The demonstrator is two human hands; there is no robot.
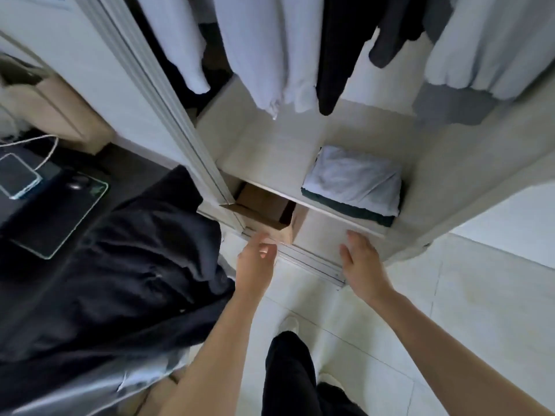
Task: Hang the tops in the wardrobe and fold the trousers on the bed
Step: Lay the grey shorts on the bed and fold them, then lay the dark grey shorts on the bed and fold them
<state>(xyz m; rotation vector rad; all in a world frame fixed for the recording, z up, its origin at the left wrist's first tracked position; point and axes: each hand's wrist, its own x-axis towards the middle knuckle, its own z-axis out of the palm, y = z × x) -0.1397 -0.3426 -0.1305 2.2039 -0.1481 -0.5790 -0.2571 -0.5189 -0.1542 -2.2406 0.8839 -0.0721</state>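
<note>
Your left hand (255, 259) has its fingers loosely curled with nothing in them, and your right hand (359, 262) is spread flat and relaxed — both empty, hovering near the centre of the frame just in front of the wardrobe (450, 163) sill. Above them, in the right middle, a folded stack (353, 184) sits on the shelf, and along the top edge white and dark tops (270, 49) hang inside. The dark clothes (120, 250) waiting to be sorted lie heaped on the bed at the left of the frame, just beside your left forearm.

The risk is in that heap: everything is dark and bunched, so you could easily grab a pair of trousers for a top, or lift two pieces tangled together and drag one to the floor. The phone (18, 175) and its cable (45, 154), upper left, lie near the pile — a hard tug might snag them.
</note>
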